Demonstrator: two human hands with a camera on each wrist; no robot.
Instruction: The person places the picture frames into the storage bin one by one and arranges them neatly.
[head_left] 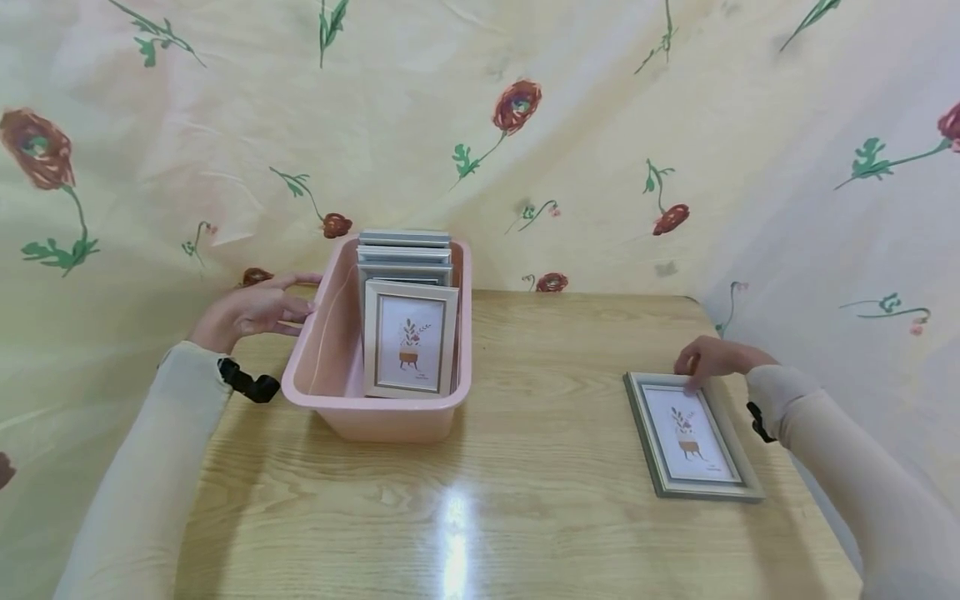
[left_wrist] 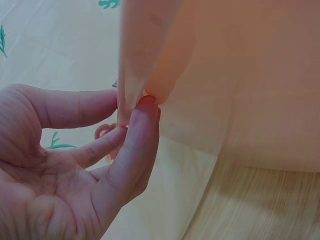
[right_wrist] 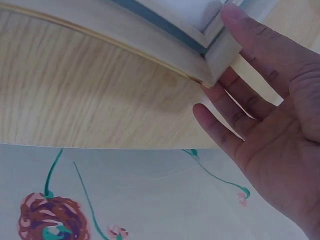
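A pink plastic bin (head_left: 461, 367) stands on the table at the left of the head view, with several picture frames (head_left: 411, 342) leaning one behind another inside. My left hand (head_left: 258, 312) pinches the bin's left rim (left_wrist: 142, 55) between thumb and fingers. On the right lies another picture frame (head_left: 692, 437), its flower-pot print facing up. My right hand (head_left: 716, 357) pinches this frame at its far right corner. In the right wrist view the thumb (right_wrist: 240, 20) lies on the front and fingers reach under the edge.
The wooden table (head_left: 540, 467) ends close beyond the right picture frame. A flowered cloth (head_left: 600, 125) hangs behind the table and along its sides. Bare tabletop lies between the bin and the right frame.
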